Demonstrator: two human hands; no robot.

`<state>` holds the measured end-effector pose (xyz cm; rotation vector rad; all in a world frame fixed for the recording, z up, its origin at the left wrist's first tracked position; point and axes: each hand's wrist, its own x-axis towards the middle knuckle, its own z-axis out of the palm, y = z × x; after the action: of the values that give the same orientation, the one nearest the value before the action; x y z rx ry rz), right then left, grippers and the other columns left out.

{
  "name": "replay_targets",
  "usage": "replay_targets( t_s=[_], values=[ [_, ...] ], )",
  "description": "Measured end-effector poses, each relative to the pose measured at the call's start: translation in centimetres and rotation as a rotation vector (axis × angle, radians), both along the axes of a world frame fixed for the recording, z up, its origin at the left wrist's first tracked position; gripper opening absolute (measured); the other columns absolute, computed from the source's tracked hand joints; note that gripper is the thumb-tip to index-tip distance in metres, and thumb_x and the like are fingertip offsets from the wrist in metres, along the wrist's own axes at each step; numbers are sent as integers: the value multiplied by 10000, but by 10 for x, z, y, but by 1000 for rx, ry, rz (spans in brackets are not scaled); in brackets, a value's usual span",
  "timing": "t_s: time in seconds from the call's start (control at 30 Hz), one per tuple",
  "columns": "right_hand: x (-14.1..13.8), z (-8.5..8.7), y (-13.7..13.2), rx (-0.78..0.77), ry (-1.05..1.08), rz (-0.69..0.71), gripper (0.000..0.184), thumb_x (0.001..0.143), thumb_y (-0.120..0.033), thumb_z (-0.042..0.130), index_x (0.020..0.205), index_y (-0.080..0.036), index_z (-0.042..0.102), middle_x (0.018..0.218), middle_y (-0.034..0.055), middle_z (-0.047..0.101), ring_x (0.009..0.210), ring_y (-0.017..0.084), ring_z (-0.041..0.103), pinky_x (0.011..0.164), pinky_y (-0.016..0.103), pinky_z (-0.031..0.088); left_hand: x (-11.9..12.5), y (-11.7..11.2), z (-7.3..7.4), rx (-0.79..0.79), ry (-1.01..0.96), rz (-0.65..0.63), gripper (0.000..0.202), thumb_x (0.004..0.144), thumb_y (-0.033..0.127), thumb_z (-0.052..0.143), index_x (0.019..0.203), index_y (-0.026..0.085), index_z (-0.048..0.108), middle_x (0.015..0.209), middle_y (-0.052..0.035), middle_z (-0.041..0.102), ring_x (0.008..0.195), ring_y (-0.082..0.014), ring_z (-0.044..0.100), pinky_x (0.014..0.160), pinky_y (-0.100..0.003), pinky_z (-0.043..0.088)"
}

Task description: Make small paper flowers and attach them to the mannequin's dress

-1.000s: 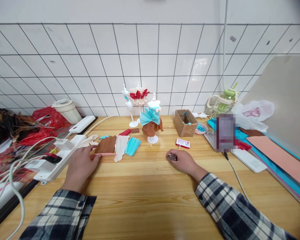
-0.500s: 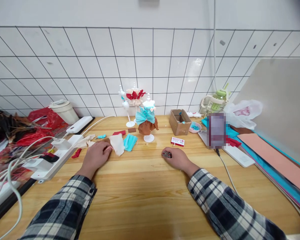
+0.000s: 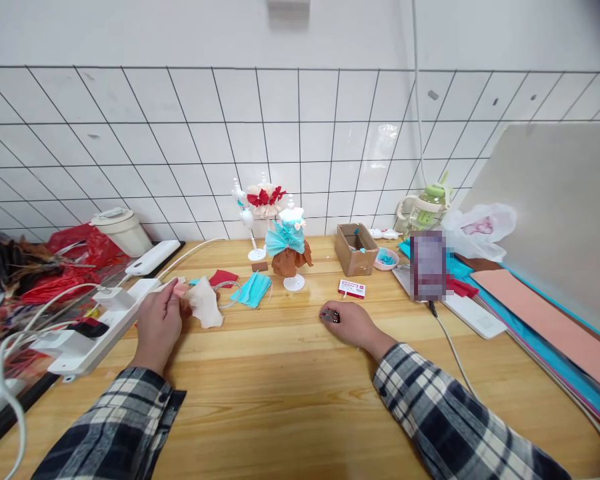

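My left hand is closed on a cream paper piece and lifts it at the left of the wooden table; a pink strip shows at its fingertips. A red scrap and a teal paper piece lie just beyond. My right hand rests on the table, fingers curled round a small dark object that I cannot name. Two small mannequins stand behind, one in a teal and brown paper dress, one with a red bow.
A white power strip with cables lies at the left edge, a white jar and red bags behind it. A small cardboard box, a red-and-white card, a green bottle, coloured paper sheets and a grey board fill the right.
My left hand has gathered the cream piece and pulled it left and up off the table; the brown piece is no longer seen. The right hand stays put. The view has tilted slightly.
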<state>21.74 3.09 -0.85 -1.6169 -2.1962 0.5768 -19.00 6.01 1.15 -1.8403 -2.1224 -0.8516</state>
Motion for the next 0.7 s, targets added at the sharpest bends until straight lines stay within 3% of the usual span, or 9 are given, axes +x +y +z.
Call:
replay_targets(
  t_s=[0.1,0.17,0.27,0.3,0.37,0.43,0.57,0.63,0.7],
  values=[
    [1,0,0,2,8,1,173,838,-303,521,929,-261,662,870,-9,709,769,148,614,617,234,358,10,-4,5,-3,97,19,499,877,305,402,1323,103,499,1255,-207,552,1155,-395,468,957,-576,332],
    [1,0,0,-2,3,-2,176,835,-305,525,937,-261,662,882,-9,711,779,150,617,623,234,361,23,-11,9,108,233,-41,489,864,246,407,1340,165,486,1321,-172,522,1201,-374,439,1000,-575,284],
    [1,0,0,-5,-12,-4,172,831,-302,532,936,-262,663,887,-10,713,786,152,619,627,234,363,45,-18,11,65,375,-478,394,855,272,446,1216,206,589,1127,-101,647,1127,-273,525,1006,-429,356],
    [0,0,1,-4,-14,-1,171,830,-298,532,935,-262,663,886,-11,713,787,151,618,627,233,363,51,-18,9,15,383,-527,390,860,300,450,1212,207,589,1097,-94,659,1116,-266,533,1002,-418,363],
    [0,0,1,-3,-15,-1,171,829,-293,531,933,-263,664,879,-12,711,784,151,616,624,233,361,59,-15,4,-71,373,-437,441,866,376,459,1239,167,565,1128,-128,646,1104,-289,532,958,-436,385],
    [0,0,1,-5,-12,-2,175,829,-293,530,935,-262,665,875,-11,711,779,151,616,621,234,359,59,-9,-3,-145,353,-296,397,871,419,449,1138,188,631,1134,-132,651,1129,-333,509,951,-510,354],
    [1,-3,1,6,-8,7,181,829,-307,526,939,-266,664,870,-11,711,772,153,618,620,235,358,48,-3,-6,-186,208,-279,314,881,394,436,916,229,700,1074,-88,684,1130,-323,510,961,-529,334],
    [2,-5,2,15,-7,7,181,827,-308,525,940,-270,661,865,-12,710,771,153,619,616,234,356,43,-5,-5,-96,0,-206,336,887,404,419,961,203,677,1007,-93,690,951,-271,598,850,-440,441],
    [3,-7,2,24,-6,7,177,824,-303,530,937,-269,661,867,-10,710,775,151,619,617,232,355,39,-8,-4,-59,-274,-70,413,910,448,350,1091,180,607,908,-76,686,634,-188,606,602,-334,484]
  ],
)
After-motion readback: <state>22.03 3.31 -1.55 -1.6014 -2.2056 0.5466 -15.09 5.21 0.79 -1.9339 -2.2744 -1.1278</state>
